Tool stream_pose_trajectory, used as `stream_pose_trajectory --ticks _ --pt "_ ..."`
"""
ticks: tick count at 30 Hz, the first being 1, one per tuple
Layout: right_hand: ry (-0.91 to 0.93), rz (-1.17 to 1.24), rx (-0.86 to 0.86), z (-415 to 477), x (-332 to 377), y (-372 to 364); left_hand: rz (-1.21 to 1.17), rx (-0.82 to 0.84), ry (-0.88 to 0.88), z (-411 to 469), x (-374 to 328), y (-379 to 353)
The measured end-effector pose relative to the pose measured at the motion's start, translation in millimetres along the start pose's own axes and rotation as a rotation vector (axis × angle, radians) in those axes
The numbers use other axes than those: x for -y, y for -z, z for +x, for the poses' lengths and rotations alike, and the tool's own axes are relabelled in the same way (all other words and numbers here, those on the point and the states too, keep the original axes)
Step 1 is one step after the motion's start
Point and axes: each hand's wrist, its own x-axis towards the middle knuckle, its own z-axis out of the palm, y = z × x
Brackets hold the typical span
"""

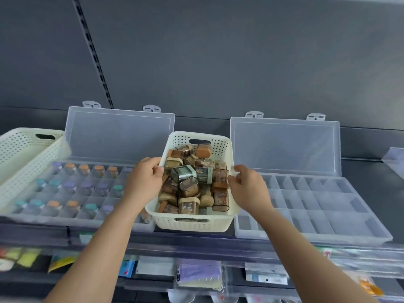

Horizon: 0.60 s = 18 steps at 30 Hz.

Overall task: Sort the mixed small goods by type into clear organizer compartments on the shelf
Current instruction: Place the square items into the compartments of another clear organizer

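Note:
A cream perforated basket stands on the shelf between two clear organizers, heaped with several small brown and tan tape-like packs. My left hand grips the basket's left rim and my right hand grips its right rim. The left organizer is open and holds several small bottles with orange, teal and purple caps in its compartments. In the right organizer, also open with its lid leaning back, the compartments show nothing inside.
A second cream basket lies tilted over the left organizer's corner. Behind stands a dark grey back panel with a slotted rail. Below the shelf edge hang packets of goods. A clear tag holder sits far right.

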Motion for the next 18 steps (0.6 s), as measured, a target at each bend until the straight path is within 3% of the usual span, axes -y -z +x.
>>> stream_pose_trajectory --ticks 5,16,18 --pt "-0.028 -0.016 0.036 3 -4 -5 0.027 0.039 0.009 7 7 -13" --pt "-0.073 -0.1 0.058 7 -13 -24 0.379 0.091 -0.078 16 17 -25" --pt "-0.032 -0.197 -0.004 6 -10 -23 0.435 0.058 -0.098 17 15 -24"
